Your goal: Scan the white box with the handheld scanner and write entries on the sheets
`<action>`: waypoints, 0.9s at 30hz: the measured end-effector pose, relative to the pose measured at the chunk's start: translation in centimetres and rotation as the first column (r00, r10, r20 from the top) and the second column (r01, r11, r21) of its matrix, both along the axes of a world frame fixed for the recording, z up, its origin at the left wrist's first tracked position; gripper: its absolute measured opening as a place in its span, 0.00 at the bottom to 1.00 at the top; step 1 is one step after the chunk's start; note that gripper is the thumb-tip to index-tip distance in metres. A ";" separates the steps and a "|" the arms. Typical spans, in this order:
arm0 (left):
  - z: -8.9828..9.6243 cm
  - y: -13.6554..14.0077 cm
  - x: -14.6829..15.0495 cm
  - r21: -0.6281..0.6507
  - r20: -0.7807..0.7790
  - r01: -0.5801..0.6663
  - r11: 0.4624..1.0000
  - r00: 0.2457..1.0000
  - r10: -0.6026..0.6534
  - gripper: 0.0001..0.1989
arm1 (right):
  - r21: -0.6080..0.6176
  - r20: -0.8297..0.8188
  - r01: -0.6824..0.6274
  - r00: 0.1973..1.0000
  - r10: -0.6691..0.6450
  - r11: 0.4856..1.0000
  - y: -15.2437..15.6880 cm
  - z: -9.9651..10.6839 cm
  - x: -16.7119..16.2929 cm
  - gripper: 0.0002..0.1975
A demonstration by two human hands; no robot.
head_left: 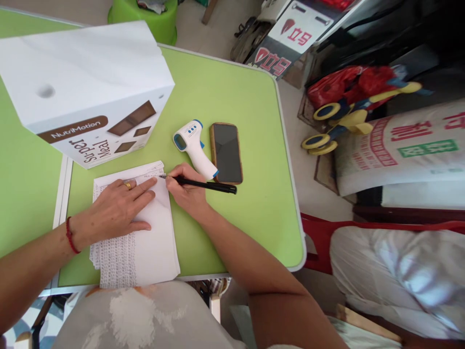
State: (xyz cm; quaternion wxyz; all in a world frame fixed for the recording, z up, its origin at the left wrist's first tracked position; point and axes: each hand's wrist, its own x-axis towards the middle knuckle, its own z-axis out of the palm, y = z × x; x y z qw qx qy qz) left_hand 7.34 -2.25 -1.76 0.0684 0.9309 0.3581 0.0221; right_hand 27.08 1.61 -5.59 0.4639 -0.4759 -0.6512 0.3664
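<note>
A stack of paper sheets (156,237) lies on the green table near its front edge, with dense handwriting down the left part and at the top. My left hand (118,208) rests flat on the sheets, fingers stretched out, a ring on one finger and a red cord at the wrist. My right hand (186,189) grips a black pen (209,184), its tip on the paper's upper right. Just beyond that hand are a white and blue infrared thermometer (196,150) and a dark-screened phone (227,152) lying side by side.
A large white NutriMotion box (90,87) stands behind the papers at the left. The green table (254,228) has a rounded right edge. Beyond it are a red chair (317,242), a white sack (407,145), a yellow and blue wheeled toy (327,128) and a green stool (145,19).
</note>
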 end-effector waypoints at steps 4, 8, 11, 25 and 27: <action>0.0 0.0 0.0 0.000 -0.002 -0.002 1.000 1.000 0.002 0.24 | 0.004 0.015 -0.009 1.000 0.009 1.000 0.0 0.0 0.0 0.07; 0.0 0.0 0.1 0.006 -0.002 0.001 1.000 1.000 -0.001 0.23 | 0.001 0.003 0.000 1.000 0.000 1.000 0.0 0.0 0.1 0.07; 0.0 0.0 0.1 0.011 -0.002 0.001 1.000 1.000 -0.001 0.24 | -0.001 -0.009 0.003 1.000 -0.003 1.000 0.0 0.0 0.0 0.06; 0.1 0.1 0.1 0.003 -0.016 0.006 1.000 1.000 -0.006 0.22 | -0.003 -0.007 0.045 0.999 -0.045 0.999 -0.2 0.2 -0.2 0.07; 0.1 0.1 0.1 -0.001 -0.018 0.004 1.000 1.000 -0.004 0.22 | 0.002 0.002 0.051 0.999 -0.051 0.999 -0.1 0.2 -0.2 0.07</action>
